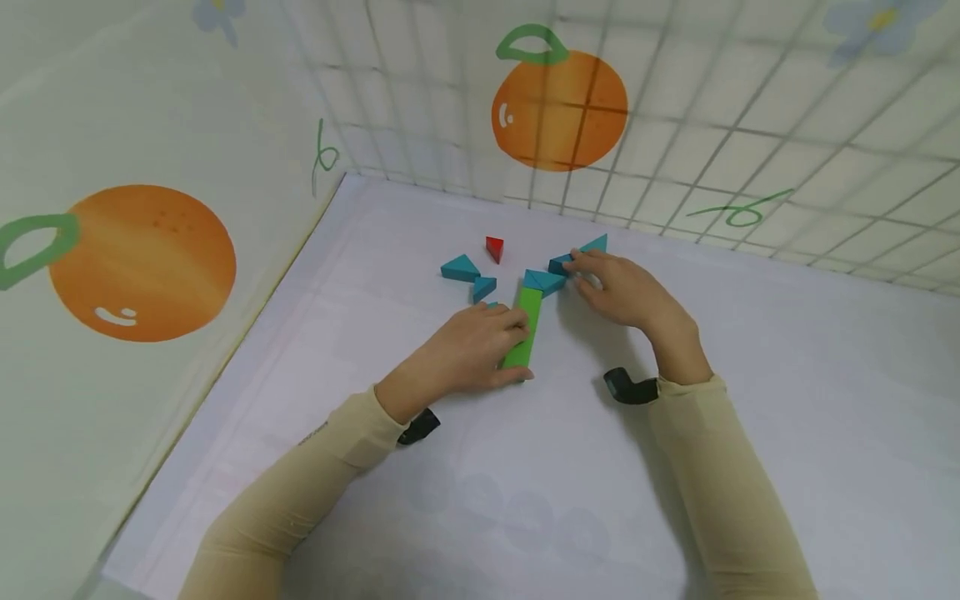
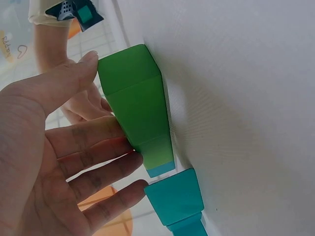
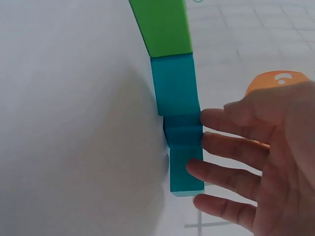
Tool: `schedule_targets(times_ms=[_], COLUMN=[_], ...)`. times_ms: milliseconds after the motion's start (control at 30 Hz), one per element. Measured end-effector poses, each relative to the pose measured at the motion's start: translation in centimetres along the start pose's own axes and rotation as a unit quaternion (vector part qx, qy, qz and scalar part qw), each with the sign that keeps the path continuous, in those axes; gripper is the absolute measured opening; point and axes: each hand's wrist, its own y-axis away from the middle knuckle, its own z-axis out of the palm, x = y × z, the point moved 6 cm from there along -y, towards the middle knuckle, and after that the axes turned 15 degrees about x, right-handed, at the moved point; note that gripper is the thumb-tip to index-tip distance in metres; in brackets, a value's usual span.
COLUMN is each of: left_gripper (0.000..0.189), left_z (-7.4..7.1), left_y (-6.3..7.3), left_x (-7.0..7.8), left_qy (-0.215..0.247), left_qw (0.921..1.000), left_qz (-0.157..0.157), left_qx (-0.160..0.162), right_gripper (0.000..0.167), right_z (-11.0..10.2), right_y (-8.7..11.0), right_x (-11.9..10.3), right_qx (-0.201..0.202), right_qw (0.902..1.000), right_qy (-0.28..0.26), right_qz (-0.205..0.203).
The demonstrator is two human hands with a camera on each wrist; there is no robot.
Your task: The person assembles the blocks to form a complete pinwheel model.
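Observation:
My left hand [image 1: 474,346] lies along a strip of green blocks [image 1: 531,321], its fingertips against the side. In the left wrist view, the thumb touches the near corner of the green blocks [image 2: 133,93], and the little finger reaches a blue block [image 2: 177,194]. Blue triangular blocks [image 1: 542,282] stand at the strip's far end. More blue blocks [image 1: 597,244] run off to the right, where my right hand [image 1: 622,287] touches them with fairly straight fingers. The right wrist view shows those fingertips along the side of the blue blocks [image 3: 182,172].
Left of the strip lie a blue triangular block [image 1: 460,268] and a smaller one [image 1: 484,288]. A red triangular block [image 1: 495,248] sits behind them. Walls printed with oranges [image 1: 142,262] border the white table [image 1: 570,500] at left and back.

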Motion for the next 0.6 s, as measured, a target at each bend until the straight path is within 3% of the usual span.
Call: schedule_targets(times_ms=[600], left_gripper=[0.056], left_z=[-0.10], left_y=[-0.26], left_x=[0.10], left_qy=[0.004], left_qw=[0.9999], left_qz=[0.001], left_qx=[0.013], right_gripper=[0.048], right_z=[0.60], right_y=[-0.16], right_x=[-0.10], right_qx=[-0.001], right_qw=[0.9996], right_qy=[0.027], right_qz=[-0.006])
